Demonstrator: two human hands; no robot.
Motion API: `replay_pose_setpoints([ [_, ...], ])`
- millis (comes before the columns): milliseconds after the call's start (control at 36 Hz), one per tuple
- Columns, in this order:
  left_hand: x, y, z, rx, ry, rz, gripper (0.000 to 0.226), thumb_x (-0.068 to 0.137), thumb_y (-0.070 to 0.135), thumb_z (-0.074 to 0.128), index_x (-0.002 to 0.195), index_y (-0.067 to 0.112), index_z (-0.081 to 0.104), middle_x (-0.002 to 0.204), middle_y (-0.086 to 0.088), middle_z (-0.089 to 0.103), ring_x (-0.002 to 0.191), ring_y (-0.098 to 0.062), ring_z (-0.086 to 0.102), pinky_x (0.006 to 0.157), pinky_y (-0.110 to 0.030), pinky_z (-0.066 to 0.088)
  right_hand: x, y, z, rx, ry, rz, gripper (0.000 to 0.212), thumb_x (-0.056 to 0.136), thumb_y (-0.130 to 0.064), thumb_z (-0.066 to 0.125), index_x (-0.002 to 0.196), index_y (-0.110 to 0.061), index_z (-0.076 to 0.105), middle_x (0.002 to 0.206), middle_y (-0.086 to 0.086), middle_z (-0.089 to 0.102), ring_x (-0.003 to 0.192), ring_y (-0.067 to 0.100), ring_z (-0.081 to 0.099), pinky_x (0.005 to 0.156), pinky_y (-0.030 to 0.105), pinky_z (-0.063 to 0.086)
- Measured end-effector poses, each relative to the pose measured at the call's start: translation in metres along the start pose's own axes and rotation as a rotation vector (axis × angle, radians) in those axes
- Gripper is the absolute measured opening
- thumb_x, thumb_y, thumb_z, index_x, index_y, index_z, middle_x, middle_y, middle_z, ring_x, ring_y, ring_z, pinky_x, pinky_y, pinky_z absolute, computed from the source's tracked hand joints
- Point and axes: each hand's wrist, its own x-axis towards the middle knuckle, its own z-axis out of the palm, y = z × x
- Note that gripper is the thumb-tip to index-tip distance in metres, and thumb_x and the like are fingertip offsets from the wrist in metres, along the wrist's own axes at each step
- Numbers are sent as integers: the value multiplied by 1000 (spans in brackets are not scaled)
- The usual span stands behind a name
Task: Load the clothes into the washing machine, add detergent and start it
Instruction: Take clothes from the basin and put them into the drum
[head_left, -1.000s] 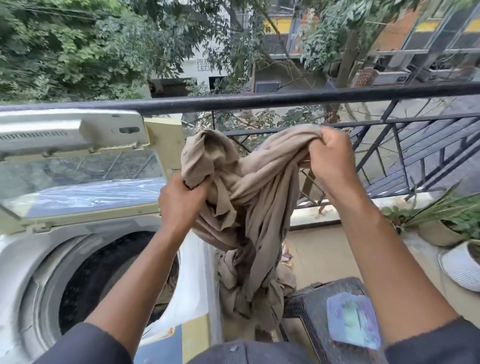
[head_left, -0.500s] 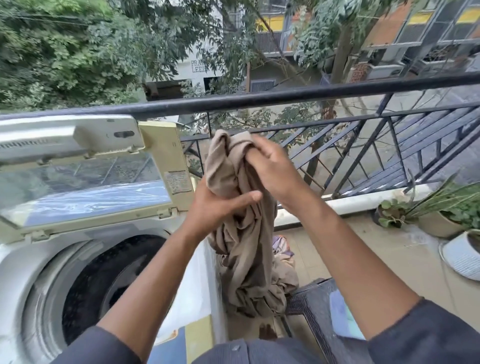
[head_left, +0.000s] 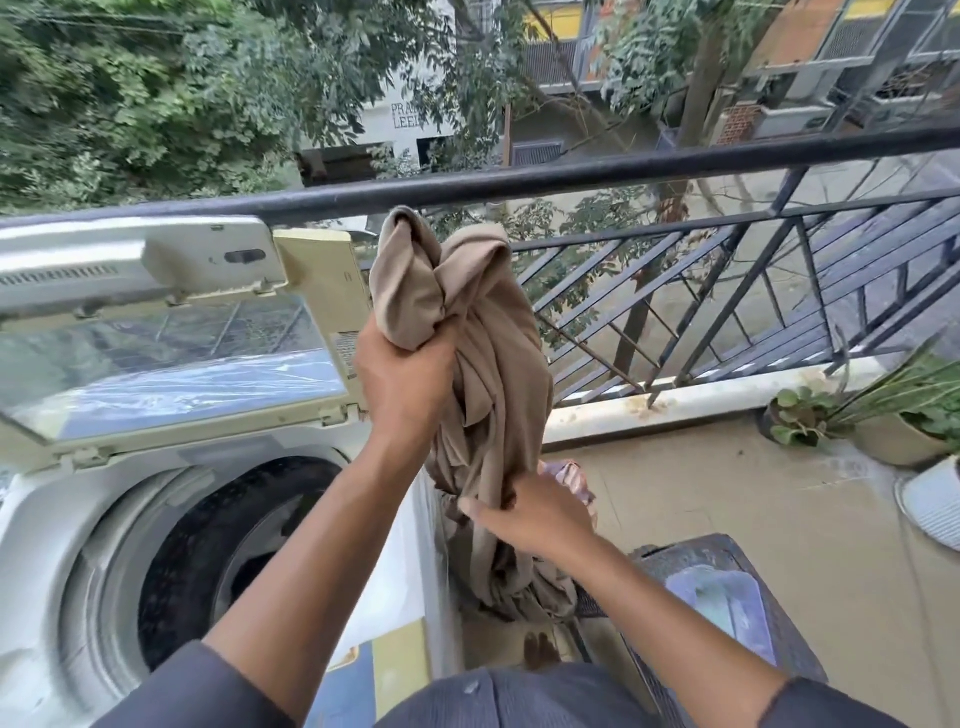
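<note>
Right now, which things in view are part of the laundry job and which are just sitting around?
Job:
- beige cloth, bunched, held by left hand high and right hand low
- washer, lid up, drum open

Lying about:
- railing
- potted plants
- dark stool
- white pot

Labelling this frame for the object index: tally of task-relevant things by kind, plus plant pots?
Hands: 2, left hand and right hand, both gripping the cloth
Beige garment: 1
Washing machine, lid up: 1
Plant pots: 3, a dark pot, a beige pot and a white pot
Total: 7
</note>
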Motion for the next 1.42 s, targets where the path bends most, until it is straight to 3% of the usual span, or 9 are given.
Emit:
replay_pose_setpoints([
  [250, -2, 2, -1, -12, 57, 71, 24, 85, 23, 86, 108, 21, 77, 95, 12, 79, 92, -9, 75, 82, -31, 63, 31, 7, 26, 165, -18, 166, 42, 102, -49, 43, 123, -19, 63, 125, 9, 69, 114, 33, 66, 95, 40, 54],
  [361, 7, -7, -17, 70, 116, 25, 22, 85, 29, 85, 103, 32, 74, 91, 18, 76, 91, -7, 74, 85, -37, 64, 38, 22, -1, 249, -44, 155, 30, 95, -19, 47, 118, -11, 63, 116, 14, 69, 98, 30, 64, 79, 37, 49],
  [528, 18, -14, -35, 178, 182, -2, 35, 80, 41, 87, 108, 24, 73, 98, 10, 74, 95, -14, 71, 91, -43, 62, 40, 46, -90, 555, 240, 59, 50, 76, -9, 41, 104, -25, 80, 98, 1, 79, 98, 25, 73, 83, 42, 60],
  [639, 20, -13, -43, 240, 163, 21, 35, 72, 47, 83, 98, 28, 70, 88, 17, 70, 91, -16, 70, 88, -46, 62, 11, 30, -168, 896, 516, -29, 37, 95, -17, 47, 82, -29, 80, 83, -1, 73, 79, 21, 63, 71, 36, 51],
  [889, 22, 8, -49, 259, 124, 190, 45, 70, 60, 83, 98, 27, 71, 87, 18, 69, 84, -9, 67, 77, -35, 57, -13, -5, -231, 1173, 804, -331, 24, 81, -14, 51, 85, -15, 74, 77, -6, 72, 77, 8, 65, 68, 23, 53],
  [1083, 38, 33, -58, 186, 293, 273, 46, 74, 57, 84, 100, 19, 75, 92, 10, 71, 79, 1, 61, 78, -37, 57, 6, 9, -258, 758, 937, -294, 52, 76, -52, 71, 87, -1, 68, 76, -2, 60, 74, 10, 51, 65, 36, 44],
  [1222, 42, 55, -55, 148, 366, 300, 39, 77, 50, 91, 85, 48, 53, 78, 38, 68, 79, 26, 60, 82, -20, 54, -4, 0, -269, 433, 1100, -267, 50, 79, -64, 66, 80, -13, 68, 68, -4, 60, 69, 14, 55, 69, 41, 50],
  [1278, 45, 58, -54, 142, 375, 343, 33, 77, 54, 89, 86, 45, 59, 81, 43, 69, 83, 21, 64, 82, -22, 57, -7, -5, -268, 303, 1140, -224, 56, 81, -65, 60, 86, -10, 68, 71, 6, 64, 76, 28, 63, 70, 43, 51],
  [1417, 47, 44, -51, 315, 259, 227, 69, 65, 76, 79, 105, 20, 78, 102, 3, 78, 96, -14, 73, 85, -46, 62, -5, -11, -252, 35, 878, -114, 38, 79, -46, 53, 88, -12, 68, 80, 19, 60, 92, 46, 63, 71, 42, 47],
])
